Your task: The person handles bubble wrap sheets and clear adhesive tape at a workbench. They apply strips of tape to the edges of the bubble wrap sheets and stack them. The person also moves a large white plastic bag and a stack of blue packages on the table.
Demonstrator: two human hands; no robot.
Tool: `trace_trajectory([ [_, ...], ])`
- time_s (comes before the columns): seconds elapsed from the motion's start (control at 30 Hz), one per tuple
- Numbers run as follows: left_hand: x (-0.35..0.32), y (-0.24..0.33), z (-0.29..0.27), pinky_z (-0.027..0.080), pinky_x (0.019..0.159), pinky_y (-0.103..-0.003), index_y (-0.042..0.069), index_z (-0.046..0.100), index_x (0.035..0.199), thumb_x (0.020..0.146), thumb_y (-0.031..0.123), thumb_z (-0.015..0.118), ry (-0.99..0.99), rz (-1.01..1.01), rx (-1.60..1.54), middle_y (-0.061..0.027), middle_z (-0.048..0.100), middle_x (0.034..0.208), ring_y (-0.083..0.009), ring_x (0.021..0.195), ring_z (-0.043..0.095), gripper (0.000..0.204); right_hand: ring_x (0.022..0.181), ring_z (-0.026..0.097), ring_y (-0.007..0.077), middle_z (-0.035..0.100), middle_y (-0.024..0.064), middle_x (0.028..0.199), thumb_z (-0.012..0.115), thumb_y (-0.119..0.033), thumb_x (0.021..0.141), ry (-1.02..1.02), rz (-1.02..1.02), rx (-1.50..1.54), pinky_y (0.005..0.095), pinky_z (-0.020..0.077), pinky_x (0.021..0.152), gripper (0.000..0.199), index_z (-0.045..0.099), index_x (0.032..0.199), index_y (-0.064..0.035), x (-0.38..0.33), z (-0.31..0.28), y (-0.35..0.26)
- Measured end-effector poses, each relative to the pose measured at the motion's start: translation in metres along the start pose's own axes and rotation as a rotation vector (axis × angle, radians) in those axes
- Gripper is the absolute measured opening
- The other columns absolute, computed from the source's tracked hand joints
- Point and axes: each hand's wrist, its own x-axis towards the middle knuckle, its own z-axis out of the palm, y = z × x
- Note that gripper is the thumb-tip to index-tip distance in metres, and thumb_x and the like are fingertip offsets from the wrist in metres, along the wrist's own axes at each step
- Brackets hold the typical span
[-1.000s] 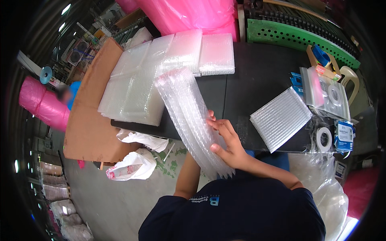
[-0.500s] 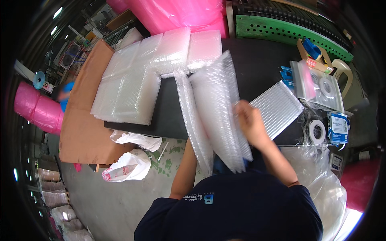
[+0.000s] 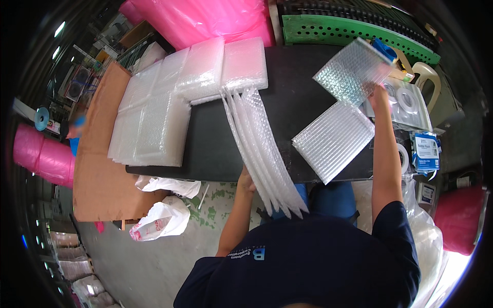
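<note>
Left hand [image 3: 245, 180] grips upright bubble-wrap bundle [image 3: 262, 149] at table [image 3: 215, 149] front edge, steadying it; right hand [image 3: 379, 92] holds single bubble pouch [image 3: 352, 71] lifted beyond the bundle, above flat pouch stack [image 3: 334, 139].

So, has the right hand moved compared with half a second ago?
Yes. The right hand went from the bubble-wrap stack toward the table's far right, lifting one bubble bag.

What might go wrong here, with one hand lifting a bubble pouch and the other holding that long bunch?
The bunch of bubble pouches overhangs the black table's near edge, with only the left hand under it, so some might slide to the floor. The right hand seems to pinch the raised bubble pouch at one edge; it might slip. That pouch hangs over tape rolls and could snag.
</note>
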Motion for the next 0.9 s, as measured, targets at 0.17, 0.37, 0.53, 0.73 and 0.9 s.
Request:
trace_trajectory([
  [0.17,-0.004,0.016,0.008,0.046,0.096,-0.046,0.002,0.032,0.138,0.079,0.057,0.061,0.127,0.069,0.073,-0.0176,0.047,0.132,-0.0312,0.118,0.050,0.087,0.091,0.059,0.0345,0.061,0.0190,0.100,0.066,-0.035,0.082,0.394,-0.656,-1.051,0.0448,0.0466,0.081,0.050,0.053,0.115,0.0010,-0.076,0.035,0.053],
  [0.37,0.001,0.045,0.052,0.039,0.101,-0.044,0.004,0.028,0.139,0.075,0.052,0.070,0.219,0.399,0.375,-0.0118,0.043,0.135,-0.0279,0.121,0.046,0.090,0.097,0.059,0.0225,0.060,0.0148,0.110,0.050,-0.033,0.095,-1.171,-0.158,-0.418,0.0342,0.0477,0.080,0.042,0.053,0.118,0.0021,-0.338,0.122,-0.019],
  [0.53,-0.007,0.101,0.044,0.035,0.102,-0.039,0.004,0.025,0.140,0.069,0.032,0.081,0.207,0.620,0.781,-0.0101,0.042,0.134,-0.0245,0.122,0.042,0.095,0.113,0.049,0.0214,0.051,0.0167,0.123,0.046,-0.026,0.097,-1.104,0.020,-0.371,0.0326,0.0389,0.094,0.040,0.043,0.127,0.0015,-0.363,0.146,-0.014],
  [0.73,-0.012,0.087,0.005,0.032,0.104,-0.037,0.003,0.027,0.139,0.065,0.019,0.083,0.361,0.550,0.940,-0.0108,0.042,0.134,-0.0237,0.121,0.043,0.094,0.127,0.032,0.0191,0.040,0.0128,0.133,0.068,-0.018,0.084,-1.088,-0.015,-0.194,0.0338,0.0247,0.107,0.072,0.025,0.140,-0.0030,-0.362,0.133,0.049],
  [0.9,-0.025,0.073,-0.026,0.035,0.100,-0.036,0.001,0.037,0.132,0.062,0.028,0.086,0.328,0.592,0.801,-0.0089,0.048,0.126,-0.0220,0.115,0.047,0.090,0.112,0.048,0.0136,0.054,0.0046,0.119,0.075,-0.002,0.072,-1.167,-0.102,-0.248,0.0318,0.0371,0.099,0.067,0.043,0.131,-0.0057,-0.362,0.111,0.062],
])
